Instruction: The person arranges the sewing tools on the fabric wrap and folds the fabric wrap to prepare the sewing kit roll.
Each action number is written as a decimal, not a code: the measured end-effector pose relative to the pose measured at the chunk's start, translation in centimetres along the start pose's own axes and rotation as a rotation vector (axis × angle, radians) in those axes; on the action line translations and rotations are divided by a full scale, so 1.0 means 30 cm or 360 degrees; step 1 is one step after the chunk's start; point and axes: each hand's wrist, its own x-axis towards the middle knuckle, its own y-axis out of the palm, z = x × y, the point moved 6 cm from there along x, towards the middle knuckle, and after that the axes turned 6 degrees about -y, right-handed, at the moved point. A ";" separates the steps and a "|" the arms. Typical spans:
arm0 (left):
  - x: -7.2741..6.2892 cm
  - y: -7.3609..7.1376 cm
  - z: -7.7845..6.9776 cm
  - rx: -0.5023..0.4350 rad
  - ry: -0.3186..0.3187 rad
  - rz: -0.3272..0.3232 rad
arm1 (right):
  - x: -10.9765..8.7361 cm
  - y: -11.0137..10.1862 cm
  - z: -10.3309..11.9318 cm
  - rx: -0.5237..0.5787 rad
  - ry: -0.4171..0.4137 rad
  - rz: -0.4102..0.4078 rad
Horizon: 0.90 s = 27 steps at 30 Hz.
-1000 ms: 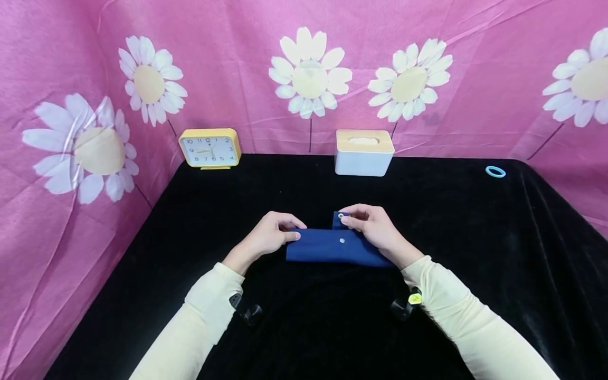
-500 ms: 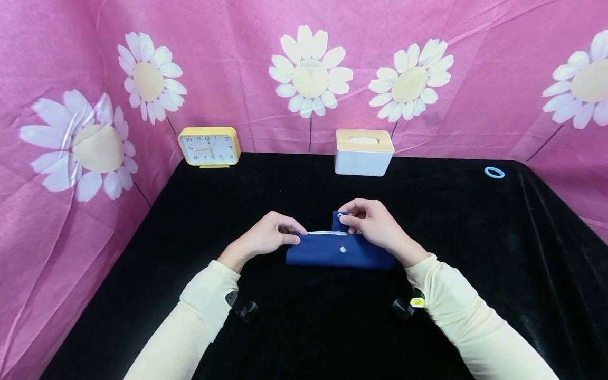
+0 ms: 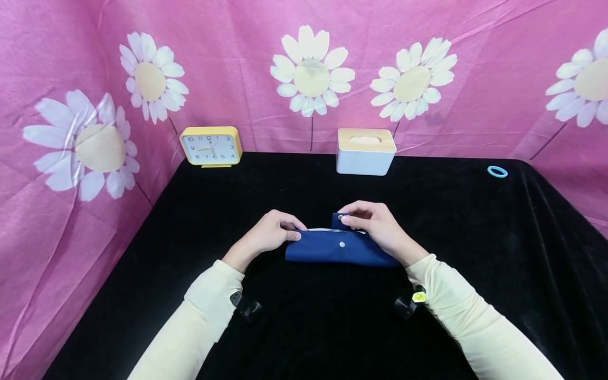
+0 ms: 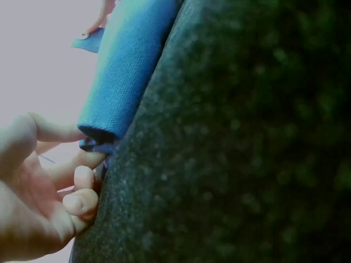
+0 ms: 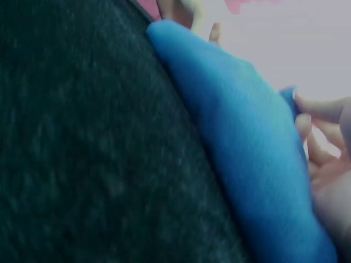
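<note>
A long, rolled or folded blue fabric pouch [image 3: 328, 252] lies on the black cloth in the head view, with a silvery snap stud on its front. My left hand [image 3: 268, 232] pinches its upper left corner between thumb and fingers. A small blue snap tab [image 3: 335, 221] stands up behind the pouch's top edge, and my right hand [image 3: 375, 224] holds it by thumb and forefinger. Between the hands a thin white strip [image 3: 323, 229] shows along the top edge. The left wrist view has the pouch's open, layered end [image 4: 98, 137] at my left fingers.
At the back left of the black cloth [image 3: 451, 227] stands a yellow alarm clock [image 3: 211, 148]. A white tissue box [image 3: 364, 153] with a wooden lid is at the back middle, and a light blue ring [image 3: 497, 171] lies at the back right. A pink flowered curtain hangs behind.
The white strip has come into view along the pouch's top edge. The pouch's front dipped slightly toward me, then rose a little. Both hands keep their holds.
</note>
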 end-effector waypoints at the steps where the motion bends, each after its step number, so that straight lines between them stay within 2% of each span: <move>1: 0.003 0.000 0.001 0.0008 -0.0010 -0.0012 | -0.002 -0.001 -0.006 0.0007 -0.0022 0.0027; 10: 0.010 0.000 0.009 0.0012 -0.0092 -0.0044 | -0.006 0.017 0.000 0.0057 -0.0389 0.0423; 14: 0.010 -0.001 0.014 -0.0003 -0.0109 -0.0040 | -0.009 0.027 0.004 0.0067 -0.0515 0.0518; 20: 0.009 -0.004 0.020 -0.0026 -0.0110 -0.0039 | -0.015 0.037 0.002 -0.0089 -0.0525 0.0555; 24: 0.007 -0.006 0.020 -0.0037 -0.0103 -0.0036 | -0.015 0.037 -0.004 -0.0176 -0.0508 0.0497; 27: 0.005 -0.007 0.018 -0.0028 -0.0083 -0.0032 | -0.016 0.040 -0.005 -0.0216 -0.0547 0.0449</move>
